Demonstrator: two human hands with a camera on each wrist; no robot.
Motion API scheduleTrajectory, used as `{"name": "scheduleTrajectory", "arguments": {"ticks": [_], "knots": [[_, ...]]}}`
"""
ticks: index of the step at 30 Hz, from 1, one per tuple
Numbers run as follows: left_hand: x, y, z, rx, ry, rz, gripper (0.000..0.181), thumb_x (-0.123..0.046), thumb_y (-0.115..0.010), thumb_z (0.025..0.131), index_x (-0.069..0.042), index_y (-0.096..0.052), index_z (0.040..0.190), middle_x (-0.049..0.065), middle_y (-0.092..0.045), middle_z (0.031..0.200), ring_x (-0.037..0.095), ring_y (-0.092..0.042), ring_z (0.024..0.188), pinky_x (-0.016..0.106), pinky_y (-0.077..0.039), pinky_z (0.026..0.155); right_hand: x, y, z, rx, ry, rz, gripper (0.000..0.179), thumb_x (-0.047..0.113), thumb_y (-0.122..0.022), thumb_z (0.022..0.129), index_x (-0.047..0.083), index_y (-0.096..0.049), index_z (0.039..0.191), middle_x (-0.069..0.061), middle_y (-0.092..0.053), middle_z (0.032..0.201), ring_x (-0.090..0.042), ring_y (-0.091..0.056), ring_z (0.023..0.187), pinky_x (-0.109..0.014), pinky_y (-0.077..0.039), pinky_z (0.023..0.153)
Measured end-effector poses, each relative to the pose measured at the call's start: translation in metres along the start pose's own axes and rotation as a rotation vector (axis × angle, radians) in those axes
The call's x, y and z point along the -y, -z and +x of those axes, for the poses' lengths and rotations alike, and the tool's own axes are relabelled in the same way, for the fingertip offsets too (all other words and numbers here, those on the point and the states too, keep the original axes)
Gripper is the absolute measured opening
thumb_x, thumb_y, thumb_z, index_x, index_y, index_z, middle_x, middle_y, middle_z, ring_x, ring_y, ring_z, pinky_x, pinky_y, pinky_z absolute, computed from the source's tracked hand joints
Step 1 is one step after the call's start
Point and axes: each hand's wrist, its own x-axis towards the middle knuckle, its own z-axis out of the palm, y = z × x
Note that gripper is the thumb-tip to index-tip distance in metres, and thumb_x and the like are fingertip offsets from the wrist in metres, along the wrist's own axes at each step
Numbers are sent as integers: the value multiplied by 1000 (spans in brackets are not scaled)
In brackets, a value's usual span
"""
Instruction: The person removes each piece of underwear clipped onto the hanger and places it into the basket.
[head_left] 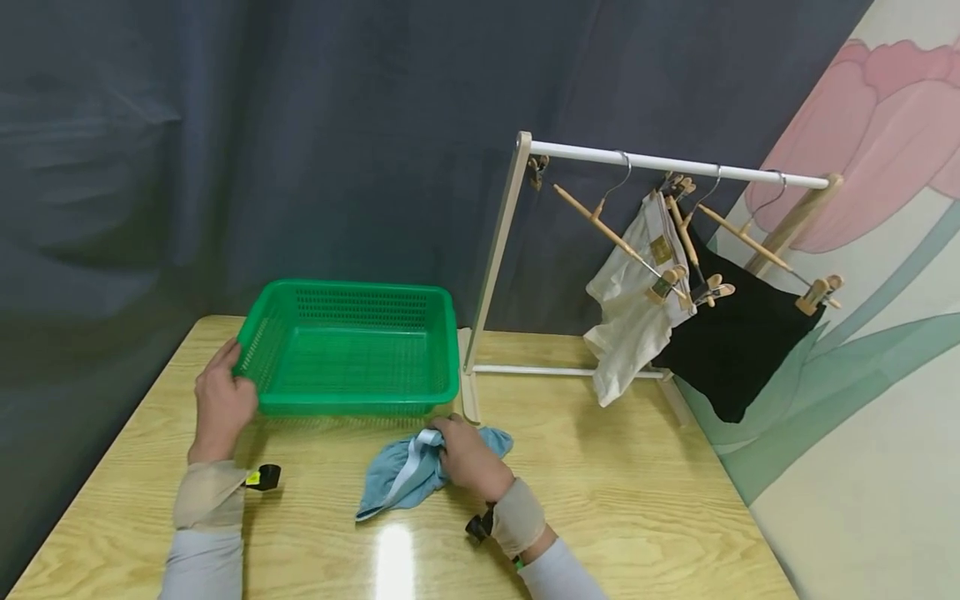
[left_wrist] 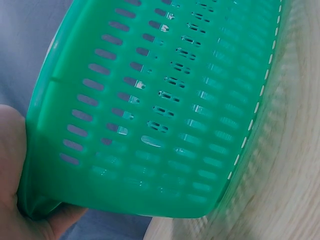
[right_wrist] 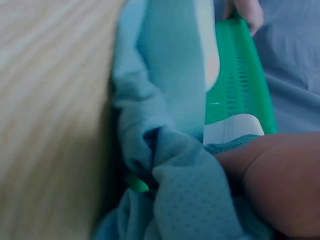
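Observation:
My left hand (head_left: 223, 398) grips the left rim of an empty green plastic basket (head_left: 360, 407). In the left wrist view, its slotted side wall (left_wrist: 150, 110) fills most of the picture, and part of the hand (left_wrist: 12, 175) shows at the rim's corner. My right hand (head_left: 472, 457) pinches a crumpled blue garment (head_left: 393, 475) with a white band, just in front of the basket. Seen close in the right wrist view, the blue cloth (right_wrist: 190, 185) bunches beside the thumb (right_wrist: 285, 175). Most of the right hand's fingertips are hidden by cloth.
A wooden rack (head_left: 491, 258) with a white rail stands right of the basket. Hangers with clips hang from it, holding a white garment (head_left: 633, 292) and a black garment (head_left: 727, 342). Behind the wooden table (head_left: 600, 508) is a dark curtain (head_left: 360, 150); a painted wall (head_left: 885, 358) stands at right.

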Motion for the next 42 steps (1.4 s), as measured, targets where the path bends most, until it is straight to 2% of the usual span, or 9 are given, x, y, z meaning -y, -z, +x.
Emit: {"name": "scheduleTrajectory", "arguments": {"ticks": [4, 11, 19, 23, 27, 33, 36, 42], "knots": [[0, 0, 0, 2, 8, -4, 67, 11, -28, 78, 18, -45, 143, 32, -43, 152, 54, -38, 141, 62, -29, 117, 7, 13, -1, 8, 3, 34, 28, -3, -61, 97, 1, -66, 124, -14, -68, 117, -29, -64, 108, -37, -56, 88], [2, 0, 0, 6, 6, -9, 66, 11, -29, 80, 17, -44, 144, 31, -42, 153, 53, -35, 142, 63, -28, 117, 25, 45, -5, -3, 60, 80, 22, -1, -66, 95, 4, -66, 117, -11, -67, 112, -22, -63, 101, -33, -54, 85], [6, 2, -3, 3, 13, -15, 64, 11, -29, 82, 17, -42, 144, 31, -40, 155, 54, -34, 142, 64, -29, 116, 52, 93, -1, 2, 178, 120, 30, -3, -67, 94, 5, -65, 122, -8, -66, 115, -19, -59, 98, -32, -53, 83], [5, 2, -3, 4, 17, -12, 64, 11, -28, 82, 17, -43, 145, 31, -40, 155, 53, -35, 143, 64, -29, 116, 56, 115, 13, -21, 225, 113, 30, -3, -67, 93, 5, -63, 123, -8, -66, 116, -19, -60, 99, -35, -53, 85], [5, 1, -3, -7, 12, -10, 64, 11, -29, 82, 17, -45, 144, 30, -42, 154, 52, -36, 142, 63, -31, 115, 60, 135, 32, -65, 251, 109, 38, -1, -69, 94, 3, -58, 130, -11, -65, 122, -22, -61, 103, -38, -53, 90], [6, -1, -2, -1, 0, -19, 65, 12, -31, 80, 18, -45, 143, 31, -41, 154, 53, -36, 142, 63, -31, 115, 60, 156, 63, -143, 280, 109, 52, 2, -68, 93, 2, -46, 140, -14, -64, 117, -23, -59, 91, -36, -49, 79], [6, -1, -2, 7, -6, -15, 66, 12, -30, 79, 18, -44, 143, 32, -40, 154, 53, -36, 142, 63, -31, 115, 59, 163, 77, -176, 287, 117, 52, 2, -68, 92, 1, -45, 139, -15, -62, 117, -24, -58, 91, -36, -49, 79], [4, -1, -1, 20, -3, -7, 67, 12, -29, 80, 17, -42, 145, 32, -39, 155, 53, -34, 143, 63, -29, 116, 54, 169, 104, -231, 261, 146, 43, 2, -71, 92, -1, -51, 129, -16, -61, 121, -26, -57, 100, -40, -51, 89]]}}
